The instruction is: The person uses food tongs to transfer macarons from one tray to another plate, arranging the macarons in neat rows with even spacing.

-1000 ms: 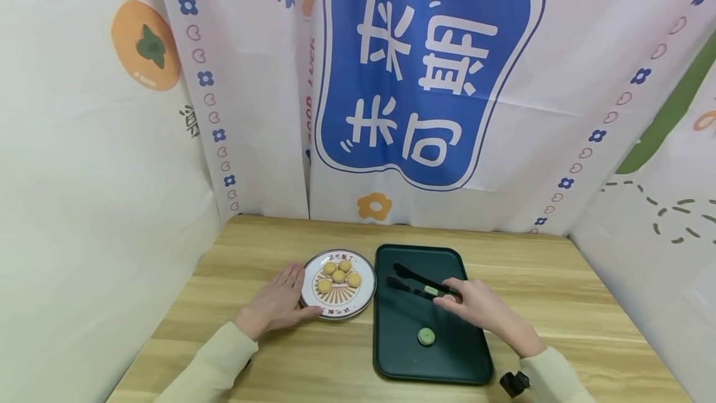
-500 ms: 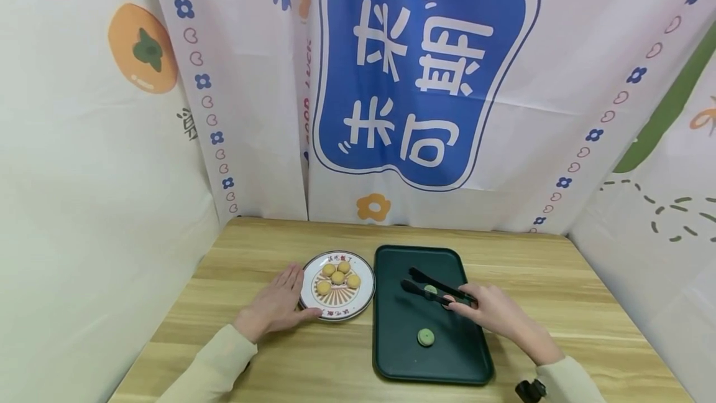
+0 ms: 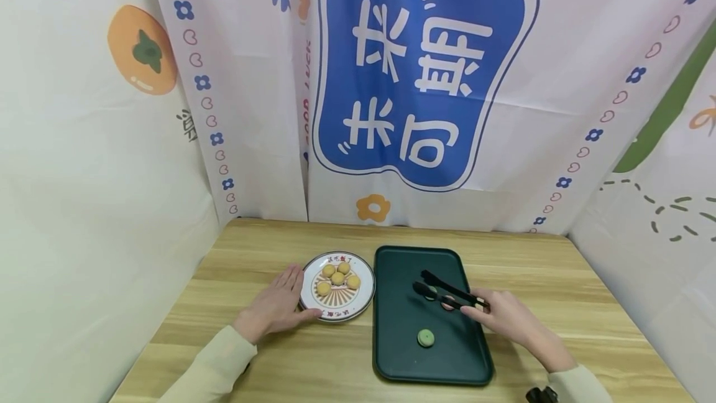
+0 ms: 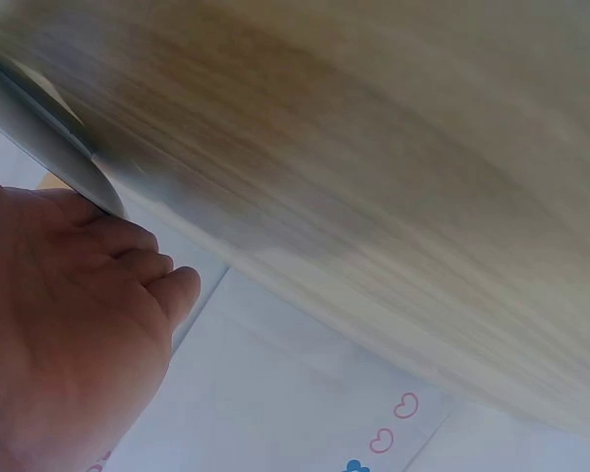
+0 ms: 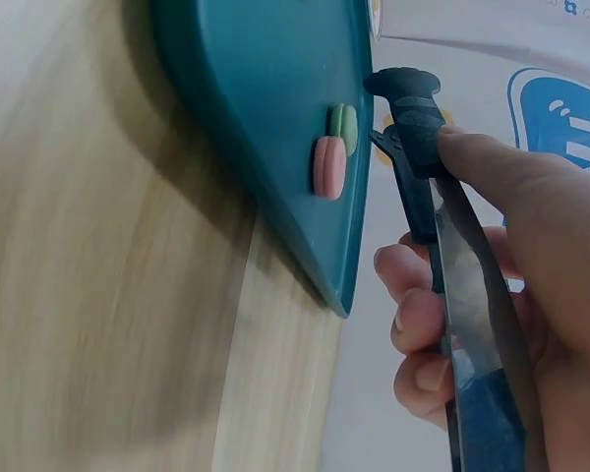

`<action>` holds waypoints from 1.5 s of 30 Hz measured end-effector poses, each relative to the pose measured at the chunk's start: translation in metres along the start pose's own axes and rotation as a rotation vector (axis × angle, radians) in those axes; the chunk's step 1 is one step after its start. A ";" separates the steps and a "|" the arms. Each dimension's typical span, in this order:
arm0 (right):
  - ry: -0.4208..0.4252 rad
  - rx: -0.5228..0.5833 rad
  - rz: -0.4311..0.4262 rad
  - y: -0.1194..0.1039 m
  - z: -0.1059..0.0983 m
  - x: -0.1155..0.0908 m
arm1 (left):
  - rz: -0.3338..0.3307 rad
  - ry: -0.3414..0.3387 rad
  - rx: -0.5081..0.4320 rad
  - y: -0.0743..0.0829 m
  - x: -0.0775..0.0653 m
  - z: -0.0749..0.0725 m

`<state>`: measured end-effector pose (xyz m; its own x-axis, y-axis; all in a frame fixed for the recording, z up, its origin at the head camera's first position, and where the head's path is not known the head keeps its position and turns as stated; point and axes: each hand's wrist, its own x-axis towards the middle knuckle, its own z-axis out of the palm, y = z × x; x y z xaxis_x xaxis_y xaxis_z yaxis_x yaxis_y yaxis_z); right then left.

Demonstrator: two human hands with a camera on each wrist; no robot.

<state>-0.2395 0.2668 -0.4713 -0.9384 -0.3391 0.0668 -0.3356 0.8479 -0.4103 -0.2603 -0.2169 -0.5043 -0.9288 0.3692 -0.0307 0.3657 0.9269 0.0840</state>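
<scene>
My right hand point(image 3: 506, 316) grips black tongs with metal arms point(image 5: 477, 285) over the right part of a dark green tray point(image 3: 403, 353). The tong tips stand apart with nothing between them. Below them on the tray, a green macaron point(image 5: 345, 128) and a pink macaron point(image 5: 328, 169) lie close together, partly covered by the tongs in the head view. A second green macaron point(image 3: 426, 338) lies nearer the front. My left hand point(image 3: 276, 303), fingers extended, rests against the left rim of a white patterned plate point(image 3: 366, 294), which bears several round yellow macarons point(image 3: 324, 288).
Plate and tray stand side by side, almost touching, on a wood-grain table point(image 3: 313, 359). A printed white cloth point(image 3: 268, 142) hangs behind the table's back edge, and pale walls stand at both sides.
My right hand has drawn the tongs to the right and slightly toward the front, uncovering more of the green and pink macarons. My left hand and the plate stay in place.
</scene>
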 end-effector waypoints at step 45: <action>-0.097 0.028 0.026 0.014 0.001 -0.002 | -0.003 0.009 -0.016 0.002 -0.001 -0.002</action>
<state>-0.2424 0.2791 -0.4777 -0.9339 -0.3560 -0.0325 -0.3072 0.8458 -0.4363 -0.2584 -0.2156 -0.5026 -0.9303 0.3661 -0.0217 0.3623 0.9267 0.0999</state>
